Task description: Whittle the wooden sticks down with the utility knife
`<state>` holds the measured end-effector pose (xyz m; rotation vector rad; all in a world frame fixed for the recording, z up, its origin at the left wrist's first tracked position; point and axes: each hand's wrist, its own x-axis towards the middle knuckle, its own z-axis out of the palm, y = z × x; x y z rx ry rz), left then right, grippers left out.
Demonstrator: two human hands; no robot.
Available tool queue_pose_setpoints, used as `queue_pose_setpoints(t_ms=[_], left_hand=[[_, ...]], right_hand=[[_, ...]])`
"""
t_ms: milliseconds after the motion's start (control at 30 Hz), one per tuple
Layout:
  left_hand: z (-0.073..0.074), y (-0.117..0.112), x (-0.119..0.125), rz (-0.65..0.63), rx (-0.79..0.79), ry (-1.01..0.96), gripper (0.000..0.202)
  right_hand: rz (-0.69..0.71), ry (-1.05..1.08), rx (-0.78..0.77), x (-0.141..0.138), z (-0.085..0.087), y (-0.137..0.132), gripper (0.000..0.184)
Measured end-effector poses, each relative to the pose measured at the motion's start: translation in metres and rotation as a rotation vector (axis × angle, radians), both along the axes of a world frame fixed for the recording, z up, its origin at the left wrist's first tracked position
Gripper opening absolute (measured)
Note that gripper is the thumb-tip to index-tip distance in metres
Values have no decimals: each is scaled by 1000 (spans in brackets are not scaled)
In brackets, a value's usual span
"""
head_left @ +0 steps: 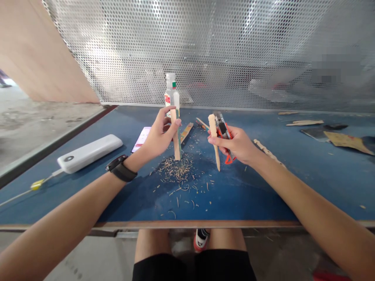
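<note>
My left hand (158,134) holds a flat wooden stick (176,136) upright, its lower end resting on the blue table (263,183) among wood shavings (177,171). My right hand (237,144) grips a second wooden stick (215,144) with a rounded top and a pointed lower end, together with an orange and grey utility knife (224,130). The two hands are a short gap apart above the shavings. A black watch (121,168) is on my left wrist.
A clear bottle (170,91) stands behind the left stick. A white power bank (89,153) with a cable lies at left, a pink card (141,138) beside it. More sticks (304,123) and paper scraps (345,140) lie at far right. A perforated metal screen (234,50) backs the table.
</note>
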<state>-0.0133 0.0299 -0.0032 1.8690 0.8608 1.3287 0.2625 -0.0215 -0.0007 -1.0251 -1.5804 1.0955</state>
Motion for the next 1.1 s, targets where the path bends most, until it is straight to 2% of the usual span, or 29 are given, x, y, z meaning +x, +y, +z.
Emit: queue_pose_setpoints(t_ms=[200,1100], left_hand=[[2,-2,0,-13,5,1,41],[1,-3,0,-3,32,18,40]], right_hand=[[-13,-88,30,1,-1,-1,35],[-1,-132,48,-1,3,-5,32]])
